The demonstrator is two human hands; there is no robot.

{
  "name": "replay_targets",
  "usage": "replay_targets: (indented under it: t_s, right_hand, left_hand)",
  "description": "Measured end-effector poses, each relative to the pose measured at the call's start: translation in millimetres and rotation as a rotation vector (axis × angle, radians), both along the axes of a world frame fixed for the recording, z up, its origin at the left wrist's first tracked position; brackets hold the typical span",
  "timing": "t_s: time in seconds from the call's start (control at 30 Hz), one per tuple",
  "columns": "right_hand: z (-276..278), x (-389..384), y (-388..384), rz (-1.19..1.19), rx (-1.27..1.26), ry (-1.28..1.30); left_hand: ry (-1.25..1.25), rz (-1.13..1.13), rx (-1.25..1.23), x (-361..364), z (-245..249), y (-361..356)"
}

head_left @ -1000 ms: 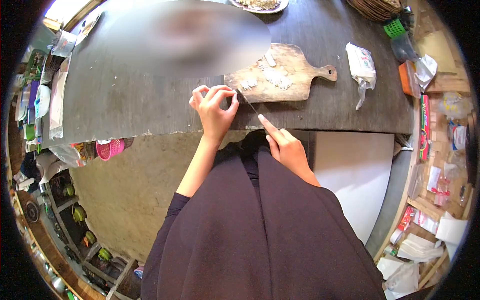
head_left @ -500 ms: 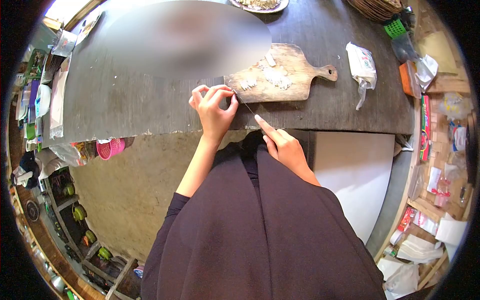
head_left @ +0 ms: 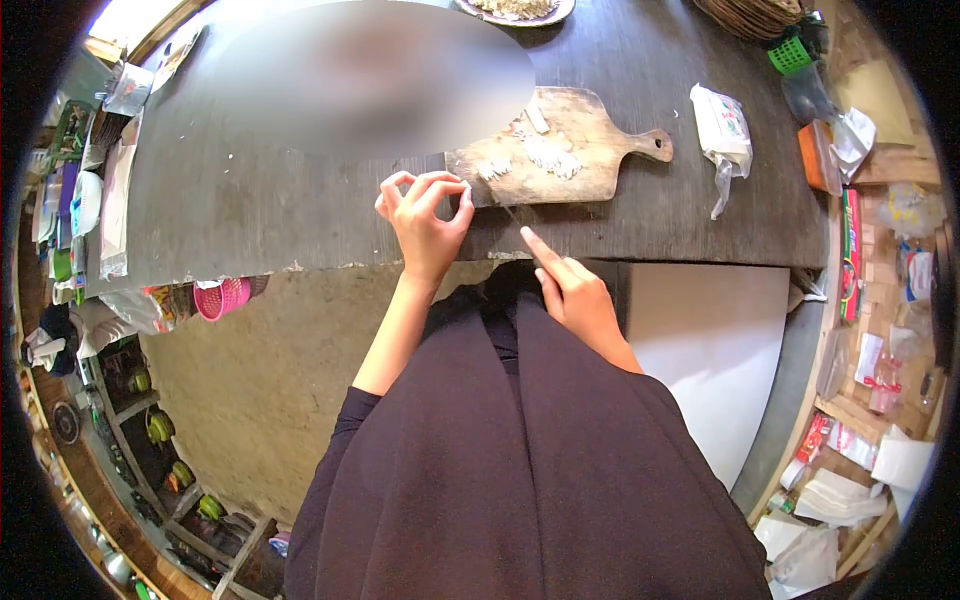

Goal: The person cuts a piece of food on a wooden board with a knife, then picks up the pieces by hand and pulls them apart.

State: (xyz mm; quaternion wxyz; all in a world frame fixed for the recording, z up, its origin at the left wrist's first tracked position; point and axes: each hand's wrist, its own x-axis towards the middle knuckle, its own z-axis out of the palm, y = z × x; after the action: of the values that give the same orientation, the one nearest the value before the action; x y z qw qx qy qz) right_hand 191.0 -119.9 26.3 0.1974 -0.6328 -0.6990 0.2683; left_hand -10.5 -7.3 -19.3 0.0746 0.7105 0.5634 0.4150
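Note:
My right hand (head_left: 578,295) grips a thin knife (head_left: 508,209), its index finger stretched along the top. The blade points up and left toward the near edge of a wooden cutting board (head_left: 597,180). My left hand (head_left: 428,222) is closed in a pinch by the board's near-left corner; whatever sits between thumb and fingertip is too small to make out. On the board lie finely chopped white pieces (head_left: 552,157), a smaller chopped pile (head_left: 494,168) and a larger white chunk (head_left: 537,119). The board's upper left is hidden by a blurred patch.
A plate (head_left: 561,14) of pale food sits at the far edge of the dark table (head_left: 300,215). Right of the board lies a white plastic packet (head_left: 722,133). An orange container (head_left: 817,158) and a green basket (head_left: 790,56) stand at the right. A pink basket (head_left: 222,297) is below the left edge.
My right hand has shifted slightly to the right with the knife, and the blade has come away from my left fingertips. My left hand stays nearly in place, still pinched.

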Motion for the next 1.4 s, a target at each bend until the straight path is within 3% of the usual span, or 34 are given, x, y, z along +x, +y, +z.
replay_targets:
  t_s: [0.23, 0.4, 0.57, 0.87, 1.23, 1.4]
  right_hand:
    - [-4, 5, 6, -0.059, 0.116, 0.140]
    - [-19, -6, 13, 0.028, 0.055, 0.090]
    - [-14, -2, 18, 0.055, 0.029, 0.089]
    - [-10, 5, 13, 0.029, 0.022, 0.063]
    - [-6, -4, 6, -0.043, -0.039, 0.017]
    - [-12, -7, 2, -0.043, 0.101, 0.023]
  left_hand:
    - [0.098, 0.024, 0.014, 4, 9, -2]
    - [-0.060, 0.075, -0.005, -2, 7, -1]
    - [-0.058, 0.090, 0.007, -1, 7, 2]
    - [0.131, 0.003, -0.010, 4, 5, 0]
    - [0.174, -0.021, 0.020, 4, 4, 0]
    - [0.172, -0.023, 0.030, 4, 3, 1]
